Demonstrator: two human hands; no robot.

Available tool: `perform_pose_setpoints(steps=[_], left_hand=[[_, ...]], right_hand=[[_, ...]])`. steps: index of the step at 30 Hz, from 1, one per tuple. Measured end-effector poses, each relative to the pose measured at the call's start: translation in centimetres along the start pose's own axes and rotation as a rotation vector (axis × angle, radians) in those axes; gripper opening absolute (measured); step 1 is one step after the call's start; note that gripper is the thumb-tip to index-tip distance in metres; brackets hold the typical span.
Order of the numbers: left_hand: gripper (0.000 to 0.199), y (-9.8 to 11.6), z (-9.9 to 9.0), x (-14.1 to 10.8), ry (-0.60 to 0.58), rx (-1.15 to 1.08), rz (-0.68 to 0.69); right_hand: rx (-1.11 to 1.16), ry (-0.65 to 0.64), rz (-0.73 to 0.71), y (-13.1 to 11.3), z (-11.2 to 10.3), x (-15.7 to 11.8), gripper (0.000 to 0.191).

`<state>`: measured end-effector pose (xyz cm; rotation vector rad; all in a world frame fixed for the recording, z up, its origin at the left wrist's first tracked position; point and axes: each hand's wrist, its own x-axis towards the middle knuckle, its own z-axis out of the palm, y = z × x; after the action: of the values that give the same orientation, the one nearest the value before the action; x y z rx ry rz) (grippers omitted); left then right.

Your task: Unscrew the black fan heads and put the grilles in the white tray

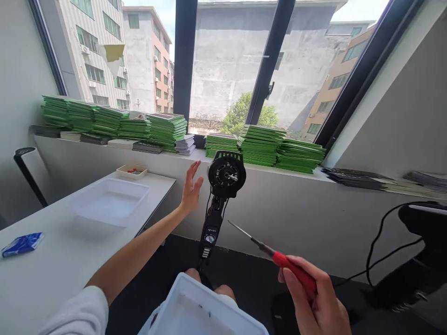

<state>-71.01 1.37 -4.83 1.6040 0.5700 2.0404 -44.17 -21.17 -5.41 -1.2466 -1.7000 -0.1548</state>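
My left hand (pixel 191 190) is raised just left of a round black device head (pixel 226 175), fingers apart and holding nothing. That head sits on a black arm with a silver knob (pixel 209 238). At the lower right, my right hand (pixel 316 293) grips a screwdriver (pixel 295 271) by its red handle. The metal shaft points up and left, its tip apart from the black arm. Below, a white tray (pixel 206 302) rests over my lap with a few small dark pieces in it.
On the left, a white table (pixel 70 251) bears a translucent bin (pixel 113 200), a small box (pixel 132 172) and a blue packet (pixel 23 244). Green stacks (pixel 167 130) line the windowsill. Black equipment with cables (pixel 405 274) stands at the right.
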Motion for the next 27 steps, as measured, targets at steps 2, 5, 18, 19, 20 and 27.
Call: perform_pose_setpoints(steps=[2, 5, 18, 19, 20, 27], left_hand=[[0.058, 0.2, 1.0, 2.5, -0.117, -0.107, -0.024], [0.06, -0.3, 2.0, 4.2, -0.23, -0.165, -0.038], [0.059, -1.8, 2.0, 3.7, -0.212, -0.033, 0.038], [0.059, -1.7, 2.0, 3.7, -0.216, -0.035, 0.032], [0.059, -1.6, 1.9, 3.7, -0.22, -0.035, 0.029], [0.058, -1.5, 1.8, 3.6, -0.215, -0.039, 0.052]], right_hand=[[-0.104, 0.052, -0.238, -2.6, 1.6, 4.7, 0.022], [-0.269, 0.133, -0.497, -5.2, 3.5, 10.1, 0.018], [-0.581, 0.118, -0.754, -7.1, 4.9, 13.9, 0.014], [-0.585, 0.109, -0.75, -7.1, 4.9, 14.0, 0.014], [-0.589, 0.104, -0.752, -7.1, 4.9, 14.0, 0.015], [-0.621, 0.142, -0.801, -7.5, 4.7, 14.0, 0.015]])
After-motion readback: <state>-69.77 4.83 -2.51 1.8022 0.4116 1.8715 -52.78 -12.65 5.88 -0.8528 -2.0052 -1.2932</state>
